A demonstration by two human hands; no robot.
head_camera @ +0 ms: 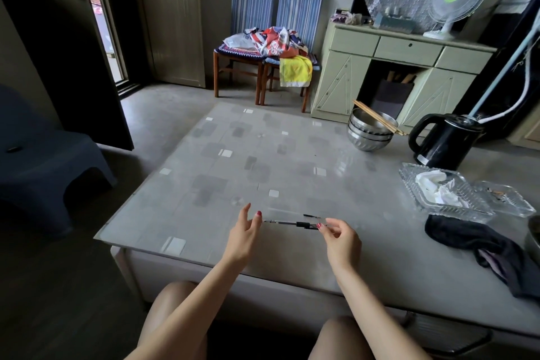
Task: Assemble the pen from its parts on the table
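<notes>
The right hand (340, 235) pinches the pen refill (287, 223), its long axis running left–right toward the spread, empty left hand (244, 231).

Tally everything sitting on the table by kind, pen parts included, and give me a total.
Pen parts: 3, one held in the right hand (refill with grip), a clear barrel and a small dark piece lying on the table
Steel bowls, stacked: 3
Chopstick bundle: 1
Kettle: 1
Glass dishes: 2
Dark cloth: 1
Total: 11
</notes>
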